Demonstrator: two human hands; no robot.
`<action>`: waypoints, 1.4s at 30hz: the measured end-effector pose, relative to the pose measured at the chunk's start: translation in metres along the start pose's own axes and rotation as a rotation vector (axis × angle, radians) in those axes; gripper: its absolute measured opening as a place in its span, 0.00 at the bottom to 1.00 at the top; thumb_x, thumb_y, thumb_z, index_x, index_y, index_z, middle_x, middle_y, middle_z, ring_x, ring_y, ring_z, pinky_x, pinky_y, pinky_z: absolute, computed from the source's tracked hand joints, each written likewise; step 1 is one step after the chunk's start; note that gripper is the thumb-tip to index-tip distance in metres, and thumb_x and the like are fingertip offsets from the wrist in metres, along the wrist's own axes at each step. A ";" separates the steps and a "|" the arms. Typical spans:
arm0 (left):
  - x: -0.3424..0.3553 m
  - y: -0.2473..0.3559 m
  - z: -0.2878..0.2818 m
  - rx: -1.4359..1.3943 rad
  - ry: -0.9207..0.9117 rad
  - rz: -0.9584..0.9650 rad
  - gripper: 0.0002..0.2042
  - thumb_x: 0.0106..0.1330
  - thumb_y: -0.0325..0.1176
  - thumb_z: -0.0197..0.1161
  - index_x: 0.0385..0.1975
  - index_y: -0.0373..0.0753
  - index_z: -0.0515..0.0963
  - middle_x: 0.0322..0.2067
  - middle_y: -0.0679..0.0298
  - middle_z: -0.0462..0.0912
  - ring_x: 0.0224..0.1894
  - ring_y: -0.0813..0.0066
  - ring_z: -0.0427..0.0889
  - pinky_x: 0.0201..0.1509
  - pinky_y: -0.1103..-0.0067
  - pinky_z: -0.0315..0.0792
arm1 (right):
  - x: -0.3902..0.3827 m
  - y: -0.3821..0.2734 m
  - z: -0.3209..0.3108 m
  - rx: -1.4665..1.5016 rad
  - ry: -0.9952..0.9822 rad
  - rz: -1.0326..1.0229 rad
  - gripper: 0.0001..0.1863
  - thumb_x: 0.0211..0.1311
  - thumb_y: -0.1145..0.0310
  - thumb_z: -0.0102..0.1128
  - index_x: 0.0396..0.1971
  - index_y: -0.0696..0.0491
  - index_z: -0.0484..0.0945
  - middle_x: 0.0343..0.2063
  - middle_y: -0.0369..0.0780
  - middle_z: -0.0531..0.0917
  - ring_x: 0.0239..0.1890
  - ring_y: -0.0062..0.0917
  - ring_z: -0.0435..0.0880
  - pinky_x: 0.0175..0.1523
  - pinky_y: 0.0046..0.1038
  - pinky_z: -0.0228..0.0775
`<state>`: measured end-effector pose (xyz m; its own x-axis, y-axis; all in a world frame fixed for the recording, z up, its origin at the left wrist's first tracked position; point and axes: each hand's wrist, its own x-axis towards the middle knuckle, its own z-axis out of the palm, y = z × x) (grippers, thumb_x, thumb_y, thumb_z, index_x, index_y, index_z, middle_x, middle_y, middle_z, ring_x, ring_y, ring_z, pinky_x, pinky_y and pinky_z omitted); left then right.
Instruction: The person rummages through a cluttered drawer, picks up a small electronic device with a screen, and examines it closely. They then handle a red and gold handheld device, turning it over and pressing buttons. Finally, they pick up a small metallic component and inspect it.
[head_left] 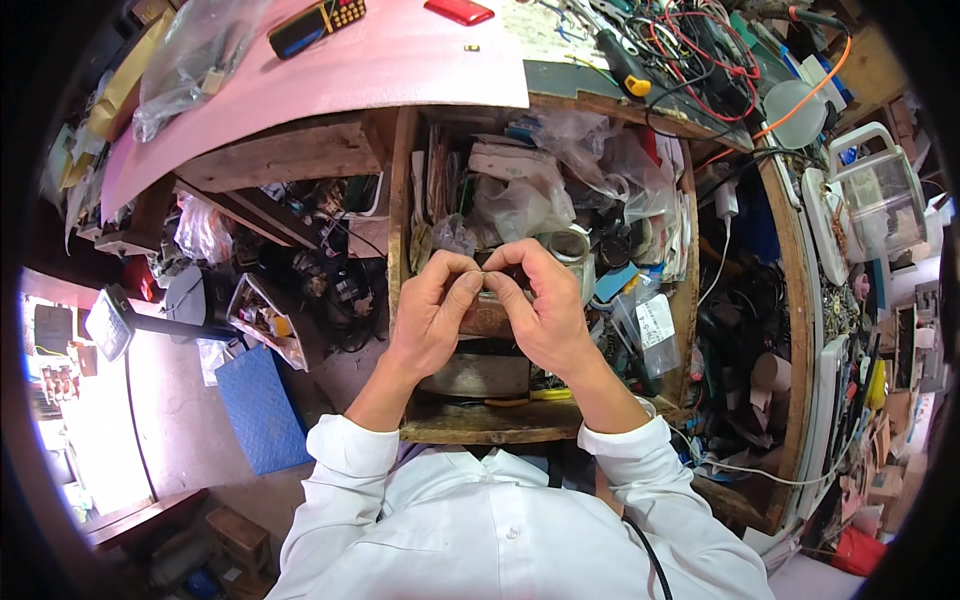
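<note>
The surface (560, 82) carries a pink foam sheet (380, 60) — on it a red phone (458, 10) and clear bag (190, 55) — beside tangled wires (700, 50).

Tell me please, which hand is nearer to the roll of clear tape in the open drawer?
Right. The right hand lies just beside the roll of clear tape, below and left of it. The left hand is farther left, beyond the right hand.
</note>
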<state>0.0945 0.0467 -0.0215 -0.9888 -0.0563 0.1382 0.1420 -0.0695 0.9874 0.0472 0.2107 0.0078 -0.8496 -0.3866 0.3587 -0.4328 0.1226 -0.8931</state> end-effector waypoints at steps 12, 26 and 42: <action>-0.001 0.000 -0.003 0.015 0.010 -0.043 0.17 0.82 0.40 0.54 0.31 0.36 0.75 0.21 0.72 0.73 0.21 0.87 0.69 0.24 0.84 0.63 | -0.002 -0.001 0.002 0.008 -0.024 0.029 0.07 0.65 0.82 0.63 0.41 0.60 0.77 0.34 0.45 0.82 0.35 0.35 0.83 0.42 0.31 0.75; -0.001 0.003 0.003 -0.174 0.063 -0.022 0.06 0.74 0.26 0.64 0.45 0.34 0.76 0.29 0.72 0.79 0.26 0.91 0.73 0.28 0.88 0.67 | -0.001 0.001 0.001 0.024 0.014 0.019 0.06 0.65 0.81 0.63 0.40 0.61 0.77 0.34 0.45 0.82 0.35 0.34 0.83 0.41 0.30 0.75; 0.000 0.005 -0.002 -0.193 0.079 -0.018 0.10 0.80 0.35 0.58 0.42 0.35 0.81 0.28 0.70 0.80 0.25 0.88 0.74 0.28 0.88 0.68 | -0.002 -0.004 -0.006 0.391 -0.026 0.318 0.05 0.72 0.76 0.62 0.44 0.59 0.79 0.35 0.33 0.82 0.38 0.13 0.78 0.45 0.19 0.72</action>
<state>0.0953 0.0448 -0.0166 -0.9857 -0.1307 0.1064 0.1377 -0.2606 0.9556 0.0486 0.2168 0.0126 -0.9113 -0.4086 0.0499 -0.0044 -0.1114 -0.9938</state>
